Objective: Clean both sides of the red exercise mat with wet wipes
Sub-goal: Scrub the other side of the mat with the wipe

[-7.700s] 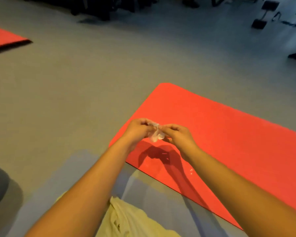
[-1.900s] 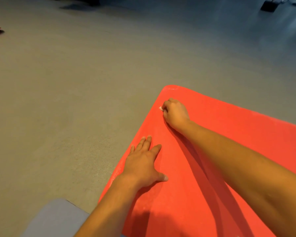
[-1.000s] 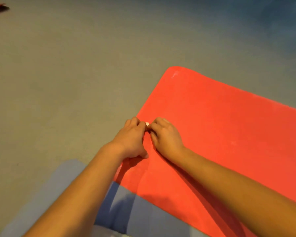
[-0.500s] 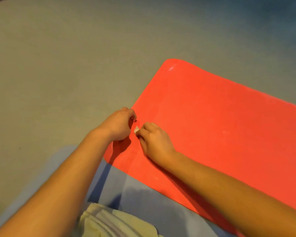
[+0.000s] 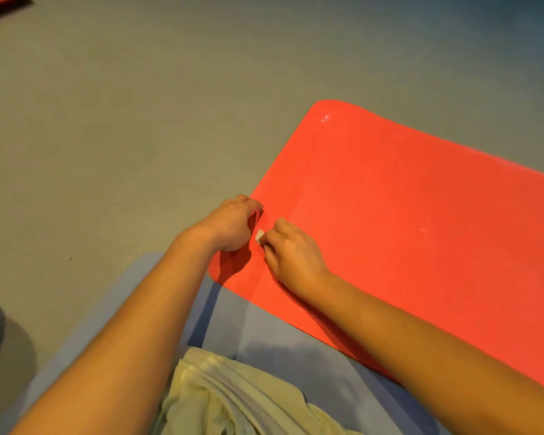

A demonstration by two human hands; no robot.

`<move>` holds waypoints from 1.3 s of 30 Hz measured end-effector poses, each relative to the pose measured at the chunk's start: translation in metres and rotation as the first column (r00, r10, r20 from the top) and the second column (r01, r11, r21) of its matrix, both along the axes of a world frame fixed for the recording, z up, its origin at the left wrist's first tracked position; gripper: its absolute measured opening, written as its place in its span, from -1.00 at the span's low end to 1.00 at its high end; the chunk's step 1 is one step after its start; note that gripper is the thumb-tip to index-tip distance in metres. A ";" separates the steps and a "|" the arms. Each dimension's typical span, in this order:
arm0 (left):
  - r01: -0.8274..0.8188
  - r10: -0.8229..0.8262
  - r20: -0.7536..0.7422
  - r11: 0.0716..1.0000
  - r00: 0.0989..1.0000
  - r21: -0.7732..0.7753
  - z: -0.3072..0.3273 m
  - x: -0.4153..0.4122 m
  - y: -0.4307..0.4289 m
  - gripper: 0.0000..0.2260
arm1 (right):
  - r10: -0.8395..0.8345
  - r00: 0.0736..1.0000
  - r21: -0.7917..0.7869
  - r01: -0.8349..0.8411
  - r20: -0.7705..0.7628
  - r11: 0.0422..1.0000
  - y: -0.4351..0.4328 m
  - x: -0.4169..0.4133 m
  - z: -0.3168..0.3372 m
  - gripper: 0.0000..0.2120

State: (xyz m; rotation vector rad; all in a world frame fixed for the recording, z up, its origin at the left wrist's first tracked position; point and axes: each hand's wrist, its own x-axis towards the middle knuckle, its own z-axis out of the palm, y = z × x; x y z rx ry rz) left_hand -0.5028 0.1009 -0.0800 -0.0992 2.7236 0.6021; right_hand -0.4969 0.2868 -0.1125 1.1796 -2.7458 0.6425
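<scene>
far left of the red exercise mat (image 5: 405, 215), across the grey floor (image 5: 139, 120), a corner of another red mat (image 5: 0, 1) shows; the left hand (image 5: 233, 224) sits with fingers curled at the exercise mat's short left edge, and whether it grips that edge cannot be told; just beside it the right hand (image 5: 292, 249) rests on the mat, pinching a small white wet wipe (image 5: 259, 236) at its fingertips; the mat lies flat on the floor

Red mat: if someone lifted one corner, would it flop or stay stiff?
Probably floppy: the red mat looks thin and hugs the floor flat. Likely light for its size, given that thin edge. The pale sheen near its far corner hints it may be slick there.
</scene>
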 end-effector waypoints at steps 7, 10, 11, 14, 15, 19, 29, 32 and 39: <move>-0.008 0.007 -0.050 1.000 0.999 -0.011 -0.003 -0.002 0.007 -0.44 | 0.348 0.937 0.041 -0.349 0.020 0.936 0.026 0.051 0.006 -0.66; -0.006 0.008 -0.109 1.000 0.994 0.020 -0.008 -0.007 0.012 -0.47 | 0.212 0.977 0.067 -0.210 -0.033 0.975 0.020 0.007 0.004 -0.67; 0.002 0.004 -0.132 0.999 0.991 0.042 -0.010 -0.008 0.013 -0.48 | 0.122 0.991 0.063 -0.119 -0.048 0.991 0.019 -0.009 0.004 -0.69; 0.014 0.001 -0.201 0.997 0.980 0.072 -0.013 -0.013 0.015 -0.58 | -0.045 0.997 0.055 0.048 -0.057 0.997 0.016 -0.028 0.005 -0.79; 0.015 0.002 -0.209 0.997 0.978 0.075 -0.013 -0.014 0.015 -0.60 | -0.050 0.997 0.062 0.054 -0.060 0.997 0.014 -0.022 0.007 -0.85; 0.045 -0.034 -0.170 0.997 0.985 0.058 -0.015 -0.016 0.019 -0.46 | 0.101 0.995 0.035 -0.100 -0.015 0.994 0.022 0.042 0.006 -0.87; 0.026 -0.032 -0.207 0.999 0.978 -0.035 -0.018 -0.024 0.029 -0.46 | 0.240 0.969 0.051 -0.238 -0.053 0.970 0.035 -0.015 0.005 -0.78; 0.012 -0.026 -0.230 0.998 0.973 -0.063 -0.018 -0.025 0.033 -0.55 | -0.025 0.995 0.046 0.029 -0.094 0.998 0.027 -0.067 0.005 -0.77; -0.015 -0.001 -0.211 0.997 0.978 -0.078 -0.018 -0.030 0.040 -0.50 | 0.044 0.999 0.058 -0.042 -0.021 0.997 0.032 -0.003 0.005 -0.83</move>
